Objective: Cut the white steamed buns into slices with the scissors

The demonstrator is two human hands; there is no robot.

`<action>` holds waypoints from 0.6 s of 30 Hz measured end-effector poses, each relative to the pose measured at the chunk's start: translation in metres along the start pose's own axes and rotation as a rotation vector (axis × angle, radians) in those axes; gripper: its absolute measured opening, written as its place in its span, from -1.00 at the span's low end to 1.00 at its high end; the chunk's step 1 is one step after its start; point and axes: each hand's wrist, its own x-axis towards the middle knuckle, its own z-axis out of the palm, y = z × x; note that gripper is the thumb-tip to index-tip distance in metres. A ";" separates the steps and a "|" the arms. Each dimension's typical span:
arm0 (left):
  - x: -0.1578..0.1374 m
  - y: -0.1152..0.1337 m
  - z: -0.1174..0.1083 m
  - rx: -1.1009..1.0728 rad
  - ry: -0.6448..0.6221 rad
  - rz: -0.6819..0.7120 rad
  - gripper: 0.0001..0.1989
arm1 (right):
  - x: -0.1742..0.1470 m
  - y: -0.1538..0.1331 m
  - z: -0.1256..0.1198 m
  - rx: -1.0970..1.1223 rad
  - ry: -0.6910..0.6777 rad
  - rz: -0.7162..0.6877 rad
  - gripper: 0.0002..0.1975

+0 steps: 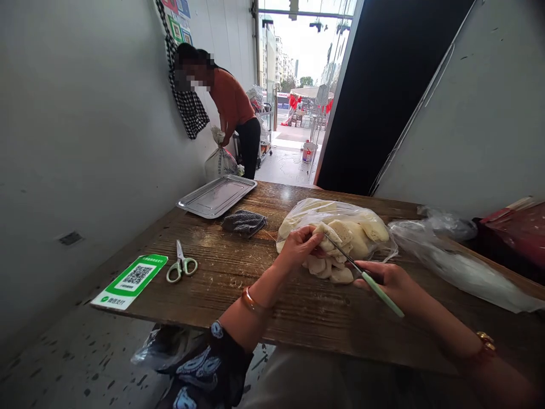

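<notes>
Pale bread-like piece (327, 228) pinched in the left hand (300, 244) above the tabletop (255, 284), the blade of a green-handled knife (383, 296) at it.
Wood runs open from the left hand to the scissors (181, 263), with a strip between the loose slices (340, 276) and the near edge; just beyond, a plastic bag of pieces (315, 210) crowds both hands. Left forearm reaches forward and rightward; right forearm angles in from the lower right, its hand (387, 275) wrapped around the knife, blade pointing forward and left.

The bag (332, 210) is glossy plastic, the table (225, 258) grained wood.
</notes>
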 end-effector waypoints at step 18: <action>0.001 -0.001 -0.003 0.132 0.030 0.090 -0.56 | 0.002 -0.013 0.001 0.080 -0.120 0.016 -0.28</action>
